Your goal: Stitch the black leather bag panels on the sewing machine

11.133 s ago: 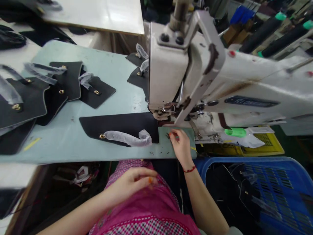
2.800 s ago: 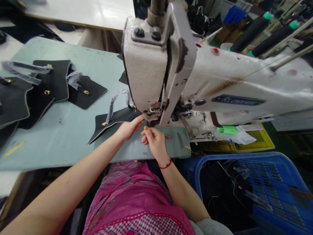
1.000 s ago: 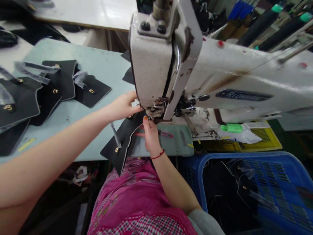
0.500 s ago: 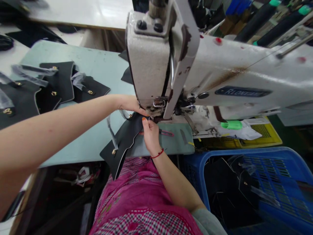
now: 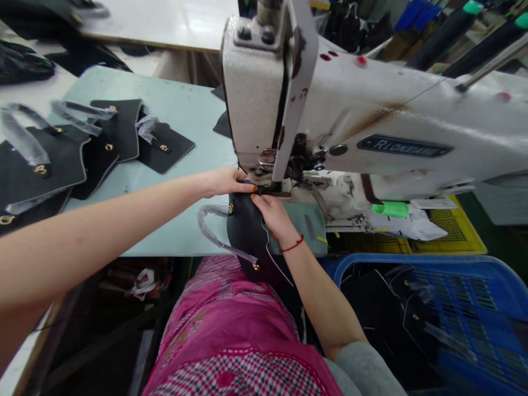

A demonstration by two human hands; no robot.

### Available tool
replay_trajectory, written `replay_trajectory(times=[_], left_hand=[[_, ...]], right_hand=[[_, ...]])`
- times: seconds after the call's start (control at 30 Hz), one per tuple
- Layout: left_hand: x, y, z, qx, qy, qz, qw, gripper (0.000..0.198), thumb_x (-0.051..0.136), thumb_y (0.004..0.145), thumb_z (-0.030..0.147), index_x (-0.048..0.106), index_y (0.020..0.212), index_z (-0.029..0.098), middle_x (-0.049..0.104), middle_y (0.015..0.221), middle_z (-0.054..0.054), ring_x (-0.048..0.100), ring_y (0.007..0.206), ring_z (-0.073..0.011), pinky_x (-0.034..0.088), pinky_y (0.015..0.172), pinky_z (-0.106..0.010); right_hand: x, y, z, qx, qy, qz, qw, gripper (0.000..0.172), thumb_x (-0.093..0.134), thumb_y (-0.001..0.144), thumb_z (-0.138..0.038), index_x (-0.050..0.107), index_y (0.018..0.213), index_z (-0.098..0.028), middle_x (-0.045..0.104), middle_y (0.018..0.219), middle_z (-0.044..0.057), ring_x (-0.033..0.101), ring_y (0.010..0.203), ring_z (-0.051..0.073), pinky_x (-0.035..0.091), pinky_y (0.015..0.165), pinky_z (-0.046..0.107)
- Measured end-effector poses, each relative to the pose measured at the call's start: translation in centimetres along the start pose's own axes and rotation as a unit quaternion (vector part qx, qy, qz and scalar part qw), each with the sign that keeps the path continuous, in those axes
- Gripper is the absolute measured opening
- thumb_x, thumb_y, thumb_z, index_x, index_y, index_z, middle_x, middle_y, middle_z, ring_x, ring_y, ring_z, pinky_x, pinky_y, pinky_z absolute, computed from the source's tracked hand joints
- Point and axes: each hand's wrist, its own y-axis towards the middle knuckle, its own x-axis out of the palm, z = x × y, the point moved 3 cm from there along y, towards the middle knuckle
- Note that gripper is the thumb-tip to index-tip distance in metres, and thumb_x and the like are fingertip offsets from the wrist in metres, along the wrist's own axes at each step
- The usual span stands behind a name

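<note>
A black bag panel [image 5: 249, 228] with a plastic-wrapped handle [image 5: 210, 228] and gold rings lies at the sewing machine [image 5: 258, 104], its far edge under the machine head. My left hand [image 5: 231, 181] is on the panel's far edge, left of the presser foot, with the thumb on top and some fingers hidden behind the head. My right hand [image 5: 272, 213] pinches the panel's right side just in front of the foot, thumb on top. The panel's near end hangs over the table edge onto my lap. The needle itself is hidden.
Several black panels with wrapped handles [image 5: 119, 129] lie at the left of the pale green table [image 5: 177, 110]. A blue basket [image 5: 412, 258] holding more panels stands at the lower right. Behind it is a yellow crate [image 5: 457, 236]. Thread cones [image 5: 447, 36] stand at the back right.
The panel has turned at the machine, its near end swinging right against my lap. My right hand has moved slightly right, and my left thumb now shows on the panel's edge.
</note>
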Motion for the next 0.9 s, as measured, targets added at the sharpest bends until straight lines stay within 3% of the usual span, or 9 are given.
replay_trajectory(times=[0.07, 0.13, 0.27, 0.33, 0.4, 0.47, 0.6, 0.73, 0.9], left_hand=[[-0.1, -0.2, -0.3, -0.018, 0.059, -0.097, 0.993, 0.023, 0.086, 0.053, 0.008, 0.071, 0.069, 0.016, 0.070, 0.067, -0.003, 0.064, 0.069, -0.0197, 0.050, 0.065, -0.025], [-1.3, -0.7, -1.2, 0.020, 0.093, -0.124, 0.988, 0.023, 0.085, 0.062, 0.017, 0.073, 0.082, 0.013, 0.074, 0.080, -0.005, 0.064, 0.075, -0.0187, 0.051, 0.073, -0.025], [-5.5, -4.0, -5.5, 0.153, 0.118, 0.070, 0.979, 0.034, 0.068, 0.085, 0.032, 0.067, 0.116, 0.017, 0.068, 0.118, -0.008, 0.063, 0.098, -0.0192, 0.048, 0.096, -0.032], [-6.1, -6.5, -8.7, 0.148, 0.121, 0.087, 0.978, 0.050, 0.073, 0.079, 0.038, 0.063, 0.124, 0.019, 0.061, 0.131, -0.011, 0.061, 0.109, -0.0257, 0.048, 0.100, -0.041], [-5.3, -8.6, -11.3, 0.117, 0.123, 0.069, 0.983, 0.067, 0.078, 0.072, 0.044, 0.058, 0.131, 0.018, 0.057, 0.137, -0.014, 0.057, 0.120, -0.0327, 0.046, 0.104, -0.048], [-3.4, -9.8, -12.7, 0.067, 0.067, 0.012, 0.995, 0.075, 0.078, 0.069, 0.051, 0.057, 0.131, 0.016, 0.057, 0.138, -0.017, 0.056, 0.124, -0.0364, 0.049, 0.101, -0.049], [1.0, -10.0, -12.3, -0.058, -0.117, -0.082, 0.988, 0.073, 0.080, 0.061, 0.061, 0.064, 0.113, 0.014, 0.070, 0.115, -0.017, 0.068, 0.105, -0.0341, 0.057, 0.086, -0.041], [2.5, -10.4, -10.8, -0.130, -0.206, -0.054, 0.968, 0.067, 0.085, 0.059, 0.053, 0.062, 0.110, 0.015, 0.073, 0.100, -0.011, 0.072, 0.082, -0.0273, 0.060, 0.069, -0.036], [2.0, -11.3, -10.1, -0.134, -0.184, 0.039, 0.973, 0.061, 0.089, 0.058, 0.043, 0.062, 0.105, 0.017, 0.073, 0.095, -0.008, 0.071, 0.074, -0.0237, 0.060, 0.064, -0.033]], right_hand=[[-0.5, -0.3, -0.6, 0.006, 0.004, -0.025, 1.000, 0.037, 0.060, 0.086, -0.045, 0.057, 0.062, -0.018, 0.052, 0.055, -0.002, 0.045, 0.053, 0.011, 0.032, 0.049, 0.022], [-0.9, -1.0, -1.0, 0.016, 0.005, -0.053, 0.998, 0.036, 0.060, 0.086, -0.042, 0.055, 0.061, -0.018, 0.050, 0.054, -0.003, 0.042, 0.050, 0.010, 0.029, 0.048, 0.022], [-1.5, -3.6, -1.2, 0.015, -0.013, -0.083, 0.996, 0.031, 0.063, 0.086, -0.041, 0.060, 0.066, -0.017, 0.056, 0.059, -0.002, 0.049, 0.056, 0.011, 0.035, 0.051, 0.022], [-1.4, -5.2, -0.8, 0.003, -0.019, -0.075, 0.997, 0.028, 0.066, 0.085, -0.042, 0.065, 0.072, -0.016, 0.063, 0.067, 0.000, 0.056, 0.065, 0.014, 0.042, 0.057, 0.023], [-0.9, -6.6, 0.1, 0.003, -0.016, -0.050, 0.999, 0.027, 0.066, 0.086, -0.043, 0.068, 0.081, -0.016, 0.068, 0.076, 0.002, 0.061, 0.075, 0.017, 0.047, 0.064, 0.025], [0.0, -7.6, 1.1, 0.013, -0.005, -0.014, 1.000, 0.028, 0.064, 0.088, -0.044, 0.069, 0.092, -0.016, 0.071, 0.087, 0.004, 0.064, 0.082, 0.018, 0.050, 0.070, 0.026], [1.8, -9.0, 2.5, 0.009, 0.018, 0.073, 0.997, 0.034, 0.064, 0.089, -0.045, 0.066, 0.108, -0.017, 0.072, 0.100, 0.006, 0.066, 0.087, 0.019, 0.053, 0.076, 0.028], [2.3, -9.9, 2.3, -0.032, -0.013, 0.138, 0.990, 0.036, 0.064, 0.090, -0.042, 0.063, 0.116, -0.018, 0.071, 0.108, 0.008, 0.068, 0.096, 0.020, 0.054, 0.084, 0.030], [1.9, -10.2, 1.6, -0.046, -0.046, 0.137, 0.988, 0.034, 0.061, 0.093, -0.042, 0.066, 0.117, -0.019, 0.073, 0.105, 0.007, 0.070, 0.091, 0.019, 0.054, 0.080, 0.028]])
